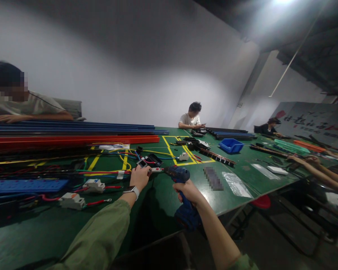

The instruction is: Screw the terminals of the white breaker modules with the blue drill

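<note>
My right hand (pixel 189 191) is wrapped round the grip of a blue cordless screwdriver (pixel 180 175), its bit pointing left. My left hand (pixel 139 176) is closed on a small white electrical part (pixel 155 170) with red wire, held right at the bit's tip. A watch (pixel 132 190) sits on my left wrist. Both hands are above the near edge of the green table (pixel 169 195). Just beyond my left hand lie small black and white components (pixel 146 162) with coloured wires.
White circuit breakers (pixel 93 184) with red wires and a blue strip (pixel 25 185) lie left. Long red and blue rails (pixel 73 139) run along the back. A blue bin (pixel 231 145) stands far right. Seated people work at left, centre back and right; someone's arms (pixel 318 170) reach in.
</note>
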Tool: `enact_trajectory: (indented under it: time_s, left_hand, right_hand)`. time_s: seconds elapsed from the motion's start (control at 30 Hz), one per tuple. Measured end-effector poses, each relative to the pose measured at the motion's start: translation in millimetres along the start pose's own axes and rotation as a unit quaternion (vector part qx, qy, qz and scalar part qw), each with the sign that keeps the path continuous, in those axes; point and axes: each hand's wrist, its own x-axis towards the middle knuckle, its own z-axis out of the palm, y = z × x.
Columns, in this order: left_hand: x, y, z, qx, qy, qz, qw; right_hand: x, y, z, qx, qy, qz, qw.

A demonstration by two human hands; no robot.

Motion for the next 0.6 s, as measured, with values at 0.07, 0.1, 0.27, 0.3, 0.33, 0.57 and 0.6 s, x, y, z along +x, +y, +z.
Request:
enact_trajectory:
  time_s: [0.07, 0.1, 0.27, 0.3, 0.33, 0.57, 0.6]
  left_hand:
    - [0.0, -0.1, 0.4, 0.003, 0.003, 0.000, 1.000]
    - [-0.1, -0.1, 0.5, 0.004, 0.003, 0.000, 1.000]
    - [-0.4, 0.4, 0.2, 0.004, -0.002, -0.002, 1.000]
    - [-0.4, 0.5, 0.2, 0.004, -0.002, -0.003, 1.000]
    - [-0.4, 0.6, 0.1, 0.004, -0.001, -0.003, 1.000]
    - [0.1, 0.1, 1.2, 0.007, -0.006, -0.003, 1.000]
    - [0.1, -0.2, 1.7, 0.008, -0.006, -0.001, 1.000]
  right_hand:
    - [1.0, 1.8, -0.1, 0.007, 0.000, -0.007, 1.000]
    - [1.3, 2.5, -0.1, 0.008, 0.001, -0.009, 1.000]
    - [0.5, 2.5, -0.8, -0.001, 0.002, -0.006, 1.000]
    - [0.3, 2.1, -0.9, -0.003, 0.002, -0.004, 1.000]
    - [0.0, 1.7, -0.9, -0.003, 0.001, -0.005, 1.000]
    - [-1.5, -0.5, -0.3, -0.006, 0.006, -0.003, 1.000]
    - [-1.6, -0.5, -0.3, -0.007, 0.008, 0.000, 1.000]
